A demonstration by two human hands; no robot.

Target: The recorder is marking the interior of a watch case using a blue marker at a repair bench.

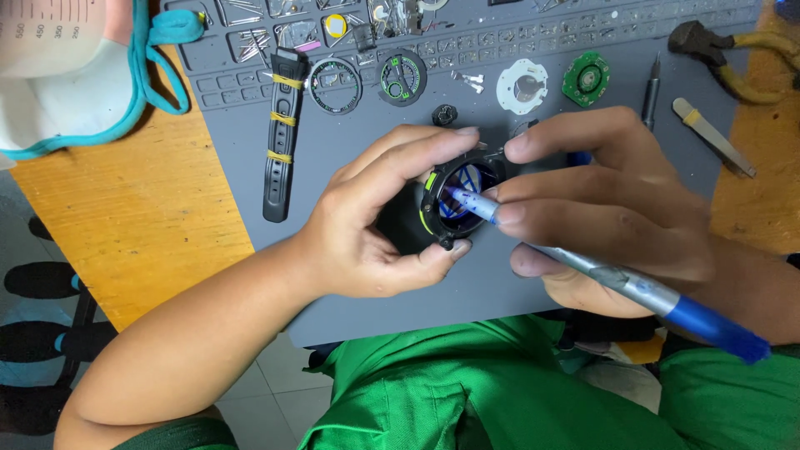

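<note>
Hands: left (375,221) grips watch case (454,200), right (608,208) holds screwdriver (617,279).

Left hand (367,225): comes in from lower left, forearm bare, wrist bent slightly inward. Fingers curled into a C; index and middle fingertips (454,137) on top, thumb underneath, pinching from both sides. Palm faces right.

Right hand (617,217): comes in from the right, back of hand up. Index finger stretched out across the top, tip pointing left. Thumb and middle finger pinched together in a pen-style grip, tips just beside the left fingertips. Ring and little fingers curled under. Both hands meet at centre, nearly touching.
</note>
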